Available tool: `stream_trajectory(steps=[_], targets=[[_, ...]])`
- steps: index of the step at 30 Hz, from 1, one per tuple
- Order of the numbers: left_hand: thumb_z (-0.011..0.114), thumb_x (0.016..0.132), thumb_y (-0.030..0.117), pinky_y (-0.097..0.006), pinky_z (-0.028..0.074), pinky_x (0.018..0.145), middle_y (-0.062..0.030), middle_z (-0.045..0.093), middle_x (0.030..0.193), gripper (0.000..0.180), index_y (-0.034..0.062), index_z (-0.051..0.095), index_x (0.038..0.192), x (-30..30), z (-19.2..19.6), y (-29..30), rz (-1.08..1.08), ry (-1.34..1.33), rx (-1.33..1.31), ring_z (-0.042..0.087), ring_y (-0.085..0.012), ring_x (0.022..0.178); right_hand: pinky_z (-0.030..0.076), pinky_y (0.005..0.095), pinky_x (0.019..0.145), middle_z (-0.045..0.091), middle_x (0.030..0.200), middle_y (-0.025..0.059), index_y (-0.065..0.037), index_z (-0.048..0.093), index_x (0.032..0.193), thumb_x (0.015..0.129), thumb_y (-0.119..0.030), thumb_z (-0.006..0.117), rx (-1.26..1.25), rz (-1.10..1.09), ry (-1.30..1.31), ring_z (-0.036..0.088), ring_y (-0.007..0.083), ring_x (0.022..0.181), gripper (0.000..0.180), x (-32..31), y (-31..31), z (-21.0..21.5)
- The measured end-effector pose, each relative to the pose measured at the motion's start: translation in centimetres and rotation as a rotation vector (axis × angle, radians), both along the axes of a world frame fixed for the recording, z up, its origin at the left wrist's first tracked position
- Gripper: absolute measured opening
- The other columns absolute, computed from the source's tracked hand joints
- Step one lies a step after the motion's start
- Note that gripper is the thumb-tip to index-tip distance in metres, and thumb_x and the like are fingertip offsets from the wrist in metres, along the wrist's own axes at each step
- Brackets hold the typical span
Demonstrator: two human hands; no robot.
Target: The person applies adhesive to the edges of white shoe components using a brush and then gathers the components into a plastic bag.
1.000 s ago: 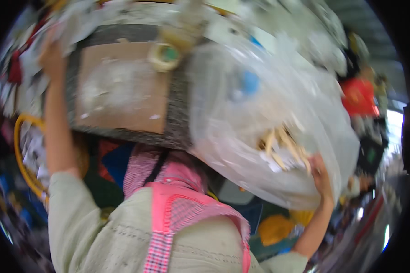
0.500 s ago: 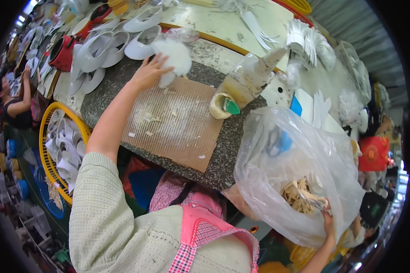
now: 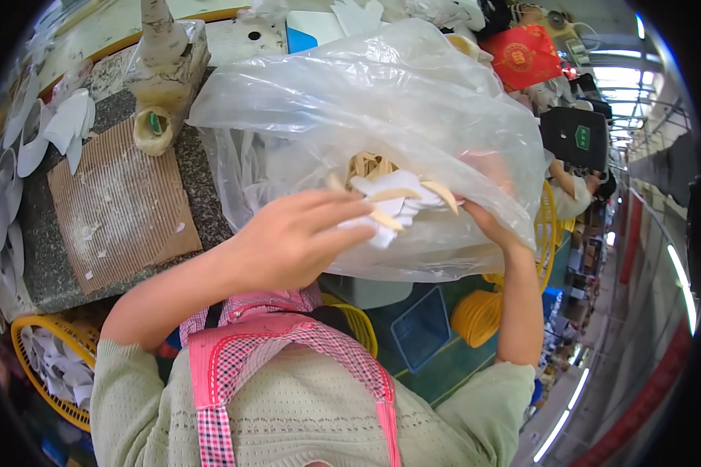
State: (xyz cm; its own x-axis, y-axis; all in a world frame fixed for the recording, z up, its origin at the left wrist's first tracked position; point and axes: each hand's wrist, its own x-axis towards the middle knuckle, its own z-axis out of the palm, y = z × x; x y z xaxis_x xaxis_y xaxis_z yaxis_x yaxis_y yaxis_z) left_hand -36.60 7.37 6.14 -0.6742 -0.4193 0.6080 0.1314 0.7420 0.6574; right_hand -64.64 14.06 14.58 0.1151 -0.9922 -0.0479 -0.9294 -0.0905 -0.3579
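Note:
My right hand (image 3: 491, 222) is closed on a bunch of thin white pieces (image 3: 409, 198) with curved cream strips (image 3: 442, 196) among them, just at the mouth of a large clear plastic bag (image 3: 350, 86). My left hand (image 3: 300, 229) reaches in from the left with fingers apart, its slightly blurred fingertips beside the left end of the bunch. More tan strips (image 3: 370, 165) lie inside the bag behind it. On the stone-grey worktop (image 3: 210, 194) sits a ribbed cardboard sheet (image 3: 125, 210) with white specks.
Left of the bag stands a crusted dispenser (image 3: 156, 128) with a green bit in its mouth. White cut pieces (image 3: 70, 124) rest beyond the cardboard. A yellow basket of white parts (image 3: 51, 366) is at lower left. Yellow baskets (image 3: 475, 317) and a blue-rimmed tray (image 3: 420, 331) are below the bag.
My left hand has left the white pieces beyond the cardboard and come over to the bunch in my right hand. The view has swung right, bringing the bag to the middle.

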Motion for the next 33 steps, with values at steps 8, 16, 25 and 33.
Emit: stream_trajectory(steps=[8,16,25,33], targets=[[0.068,0.072,0.033,-0.035,0.044,0.08,-0.0107,0.061,0.101,0.045,0.0075,0.058,0.107,-11.2,-0.7,-0.3,-0.361,-0.316,0.714,0.056,-0.0249,0.092,0.042,0.0307,0.074,0.055,0.09,0.0084,-0.002,0.055,0.095,0.064,-0.005,0.069,0.113,-0.149,-0.217,0.054,0.0228,0.084,0.034,-0.5,3.6,-0.8],[0.072,0.067,0.04,-0.03,0.041,0.082,-0.007,0.061,0.101,0.051,0.0107,0.06,0.108,-13.7,-2.3,-0.9,-0.551,-0.592,0.721,0.054,-0.019,0.093,0.043,0.0296,0.075,0.057,0.091,0.0077,-0.003,0.057,0.095,0.064,-0.004,0.07,0.081,-0.132,-0.314,0.056,0.0213,0.086,0.034,-1.7,3.9,-1.0],[0.062,0.077,0.039,-0.033,0.042,0.081,-0.0121,0.06,0.103,0.042,0.0105,0.059,0.109,-12.4,-3.7,-1.1,-0.417,-0.352,0.777,0.055,-0.026,0.094,0.041,0.0328,0.085,0.055,0.104,0.0092,-0.004,0.06,0.095,0.064,-0.006,0.072,-0.093,-0.026,-0.209,0.051,0.0254,0.102,0.033,-1.5,3.3,-1.2],[0.06,0.079,0.017,-0.034,0.043,0.081,-0.0134,0.059,0.103,0.033,0.0034,0.057,0.108,-11.2,-2.5,-0.7,-0.286,-0.087,0.633,0.056,-0.0257,0.093,0.041,0.0349,0.086,0.057,0.102,0.0084,-0.006,0.064,0.089,0.065,-0.005,0.07,-0.114,-0.029,-0.267,0.049,0.0263,0.105,0.025,-1.6,3.2,-1.7]])
